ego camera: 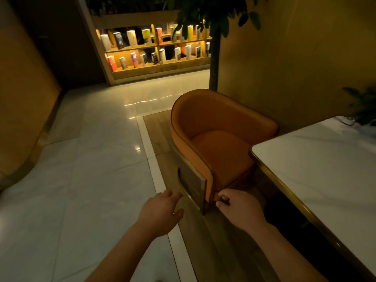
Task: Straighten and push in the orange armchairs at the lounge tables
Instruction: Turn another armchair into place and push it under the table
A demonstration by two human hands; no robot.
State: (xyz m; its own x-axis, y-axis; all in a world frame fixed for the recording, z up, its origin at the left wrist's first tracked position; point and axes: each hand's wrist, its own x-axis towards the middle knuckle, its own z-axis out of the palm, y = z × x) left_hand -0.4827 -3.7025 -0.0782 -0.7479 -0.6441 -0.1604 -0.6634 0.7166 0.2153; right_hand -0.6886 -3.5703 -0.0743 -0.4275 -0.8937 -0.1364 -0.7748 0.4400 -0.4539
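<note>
A lit bookshelf (156, 47) stands at the far end, books (146, 36) propped upright on it (titles too small to read). A tree trunk (214, 64) rises beside a yellow wall (295, 68). Glossy pale floor tiles (91, 149) meet a wood-plank strip (160, 131). A leafy plant (364, 104) shows far right.

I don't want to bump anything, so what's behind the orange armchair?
A tree trunk stands behind the orange armchair, beside the wall. The chair's back hides the trunk's base and the floor there.
</note>
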